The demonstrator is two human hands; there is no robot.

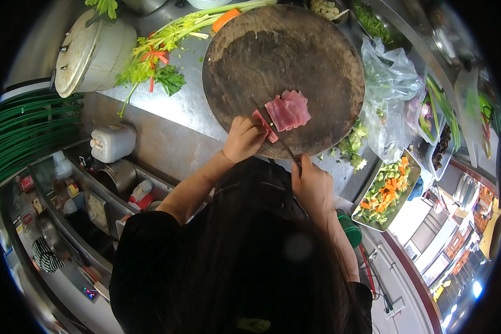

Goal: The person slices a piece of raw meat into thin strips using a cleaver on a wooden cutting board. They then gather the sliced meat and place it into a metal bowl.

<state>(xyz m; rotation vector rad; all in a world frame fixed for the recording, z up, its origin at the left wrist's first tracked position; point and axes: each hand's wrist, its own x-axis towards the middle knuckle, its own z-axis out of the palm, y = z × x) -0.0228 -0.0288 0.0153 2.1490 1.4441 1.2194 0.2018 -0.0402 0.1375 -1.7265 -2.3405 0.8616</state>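
Note:
My right hand (313,180) grips the handle of a knife (291,155) at the near edge of a round wooden chopping block (271,50). The blade is seen nearly edge-on, a thin dark line slanting up and left. Left of the blade, the bent fingers of my left hand (246,138) hold a narrow piece of raw red meat (269,130) against the wood. Its left part is hidden under those fingers. Across the blade lies a small overlapping pile of thin raw meat slices (289,111).
Celery (167,39) and a carrot piece (226,19) lie behind the block. A lidded white pot (96,54) stands at left. Plastic bags (386,96) and leafy trimmings (352,144) lie at right, near a tray of chopped vegetables (413,167).

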